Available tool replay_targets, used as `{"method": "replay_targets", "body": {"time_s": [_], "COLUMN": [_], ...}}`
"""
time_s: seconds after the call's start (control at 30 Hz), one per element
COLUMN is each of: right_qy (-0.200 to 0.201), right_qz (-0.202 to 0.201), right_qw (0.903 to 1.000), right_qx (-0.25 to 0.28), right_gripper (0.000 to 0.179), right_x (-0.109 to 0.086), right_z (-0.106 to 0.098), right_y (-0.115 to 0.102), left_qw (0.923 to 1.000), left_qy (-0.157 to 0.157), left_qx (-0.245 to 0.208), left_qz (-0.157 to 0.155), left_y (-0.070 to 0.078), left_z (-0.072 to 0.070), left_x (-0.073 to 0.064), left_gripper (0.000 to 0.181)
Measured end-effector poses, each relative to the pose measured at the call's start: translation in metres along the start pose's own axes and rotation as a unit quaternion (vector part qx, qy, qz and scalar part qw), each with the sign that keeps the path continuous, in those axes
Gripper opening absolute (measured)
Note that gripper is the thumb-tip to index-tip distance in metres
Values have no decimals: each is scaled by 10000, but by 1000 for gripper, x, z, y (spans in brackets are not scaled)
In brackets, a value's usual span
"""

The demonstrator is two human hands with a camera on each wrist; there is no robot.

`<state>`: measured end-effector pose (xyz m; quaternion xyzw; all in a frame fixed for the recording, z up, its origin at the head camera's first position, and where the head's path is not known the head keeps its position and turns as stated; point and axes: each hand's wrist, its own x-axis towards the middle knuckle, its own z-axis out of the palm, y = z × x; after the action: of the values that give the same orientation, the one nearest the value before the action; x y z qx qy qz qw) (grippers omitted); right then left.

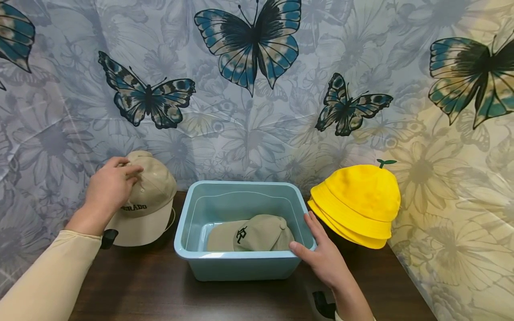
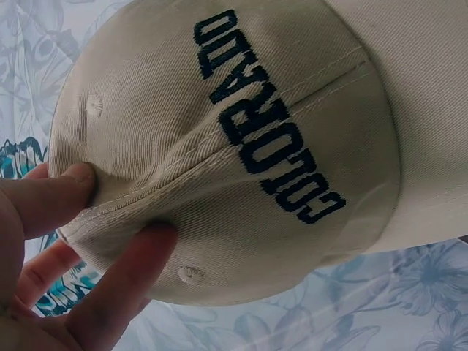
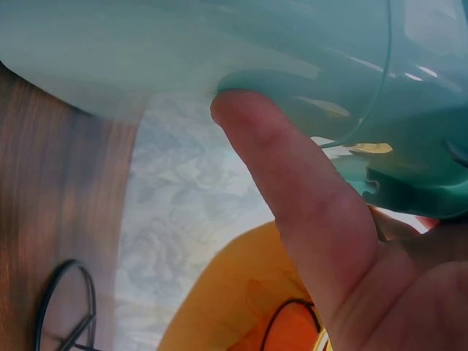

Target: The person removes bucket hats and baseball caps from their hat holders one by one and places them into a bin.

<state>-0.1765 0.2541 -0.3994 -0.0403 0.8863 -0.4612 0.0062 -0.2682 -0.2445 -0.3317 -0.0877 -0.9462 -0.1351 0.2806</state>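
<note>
Cap (image 1: 263, 234) in tub (image 1: 241, 268), second cap (image 1: 154, 191) left, bucket hats (image 1: 357, 196) right, seemingly stacked

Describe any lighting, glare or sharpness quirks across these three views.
Head: warm yellow light on the right of the backdrop, cooler grey-blue leftward. Left wrist: the beige cap sharp enough to read COLORADO. Right wrist: bright glints on the blue bin, backdrop hazy and washed out.

A dark wooden table (image 1: 140, 285) is stretching across the bottom of the frame, with a light-blue bin (image 1: 245, 269) sitting directly on it at lower centre.
</note>
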Motion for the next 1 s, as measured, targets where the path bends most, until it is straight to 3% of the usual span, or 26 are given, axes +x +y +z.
{"method": "replay_targets", "body": {"time_s": [0.33,0.5,0.8,1.0], "right_qy": [-5,2,43,40], "right_qz": [30,18,16,28], "right_qw": [10000,10000,10000,10000], "right_qx": [-28,-15,-59,-66], "right_gripper": [88,88,88,88], "right_x": [0,0,1,-1], "right_z": [0,0,1,0], "right_y": [0,0,0,-1], "left_qw": [9983,9971,9967,9953], "left_qy": [524,642,560,669], "left_qx": [-251,-409,-566,-654], "left_qz": [23,-21,-177,-240], "left_y": [-7,-11,-17,-19], "left_z": [6,7,2,-2], "left_x": [0,2,2,2], "left_gripper": [28,27,30,32]}}
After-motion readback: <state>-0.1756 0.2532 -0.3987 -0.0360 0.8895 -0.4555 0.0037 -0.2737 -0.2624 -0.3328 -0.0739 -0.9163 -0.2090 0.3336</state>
